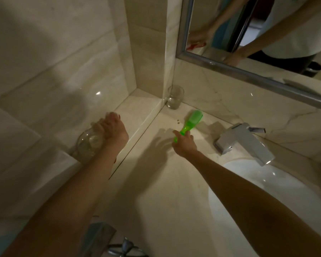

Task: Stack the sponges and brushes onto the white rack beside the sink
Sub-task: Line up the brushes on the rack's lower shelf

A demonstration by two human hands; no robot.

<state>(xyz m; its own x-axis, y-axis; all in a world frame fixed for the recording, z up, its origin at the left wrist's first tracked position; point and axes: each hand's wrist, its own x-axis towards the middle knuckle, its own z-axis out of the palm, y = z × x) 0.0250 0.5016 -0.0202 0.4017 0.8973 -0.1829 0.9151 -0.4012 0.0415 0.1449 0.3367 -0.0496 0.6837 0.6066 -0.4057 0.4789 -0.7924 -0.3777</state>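
a person's two bare hands work at a marble bathroom counter (156, 191) in dim light. the right hand (183, 143) has its fingers wrapped around the handle of one translucent green brush (190, 123), whose broad head points away toward the back wall and lies on or just above the counter, between the glass and the tap. the left hand (112, 128) rests on top of one clear glass jar (90, 142) standing on a raised ledge (137, 108) at the left, fingers curled down over its mouth; whether they clamp it cannot be told through the blur. one empty drinking glass (174, 97) stands upright in the corner where the ledge meets the back wall, near the brush head but apart from it. a few small dark specks (178, 121) lie on the counter just left of the brush. one chrome tap (243, 141) juts over one white basin (267, 197) at the right. one mirror (258, 34) in a metal frame above reflects two arms and a white shirt.
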